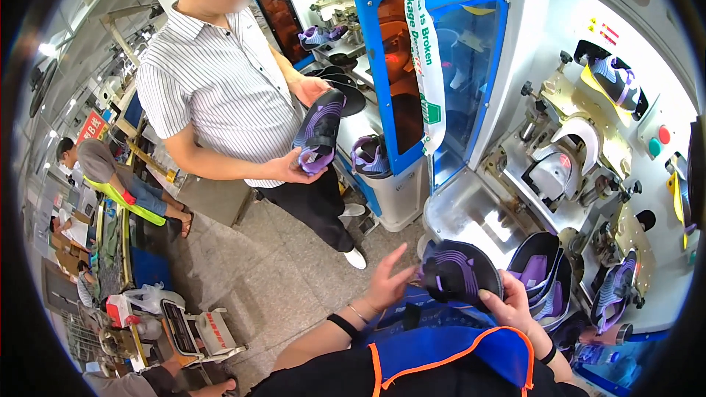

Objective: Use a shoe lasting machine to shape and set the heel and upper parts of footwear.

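My right hand (pixel 511 303) grips the edge of a black shoe upper (pixel 469 268) with purple stripes, thumb on top. Beside the upper's other end is my left hand (pixel 388 279), its fingers spread and pointing up. Whether its thumb touches the upper I cannot tell. Just right of the held upper, several black and purple shoe uppers (pixel 535 256) stand nested together at the machine's front. Another upper (pixel 616 290) sits on the machine's lower right station, and one more (pixel 614 81) with a yellow edge is mounted higher up.
A shoe-forming machine (pixel 555 173) with metal clamps fills the right side; its blue-framed door (pixel 467 88) stands open. Left of it, a co-worker in a striped shirt (pixel 220 95) holds a similar shoe (pixel 321 129). A white-framed chair (pixel 213 334) stands lower left. A water bottle (pixel 597 354) lies lower right.
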Demonstrator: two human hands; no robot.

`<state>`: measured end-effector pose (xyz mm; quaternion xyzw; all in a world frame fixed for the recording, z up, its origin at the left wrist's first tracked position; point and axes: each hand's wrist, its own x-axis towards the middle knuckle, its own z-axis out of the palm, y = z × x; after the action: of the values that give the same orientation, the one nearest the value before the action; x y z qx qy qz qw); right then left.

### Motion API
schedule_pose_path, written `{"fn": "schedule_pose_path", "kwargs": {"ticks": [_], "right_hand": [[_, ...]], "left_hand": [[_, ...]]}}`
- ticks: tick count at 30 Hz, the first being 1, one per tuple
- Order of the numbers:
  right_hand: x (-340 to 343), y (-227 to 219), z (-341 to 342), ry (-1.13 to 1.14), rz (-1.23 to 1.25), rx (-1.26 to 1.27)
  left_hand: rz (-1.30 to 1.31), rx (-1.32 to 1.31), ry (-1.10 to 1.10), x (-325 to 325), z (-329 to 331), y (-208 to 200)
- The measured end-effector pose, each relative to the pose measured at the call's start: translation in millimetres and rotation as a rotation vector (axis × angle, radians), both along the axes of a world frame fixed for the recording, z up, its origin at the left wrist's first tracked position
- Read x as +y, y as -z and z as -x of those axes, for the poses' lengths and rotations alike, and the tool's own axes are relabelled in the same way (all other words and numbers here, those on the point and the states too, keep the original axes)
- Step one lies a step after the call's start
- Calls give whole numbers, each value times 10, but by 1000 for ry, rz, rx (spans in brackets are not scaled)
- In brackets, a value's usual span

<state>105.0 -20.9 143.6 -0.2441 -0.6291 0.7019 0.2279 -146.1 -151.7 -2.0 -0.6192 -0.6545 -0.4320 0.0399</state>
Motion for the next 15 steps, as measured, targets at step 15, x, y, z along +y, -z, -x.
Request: {"fn": "schedule_pose_path", "kwargs": {"ticks": [15], "right_hand": [[134,77,-104,207,211,131]], "left_hand": [[241,-846,313,1426,894,-584]]}}
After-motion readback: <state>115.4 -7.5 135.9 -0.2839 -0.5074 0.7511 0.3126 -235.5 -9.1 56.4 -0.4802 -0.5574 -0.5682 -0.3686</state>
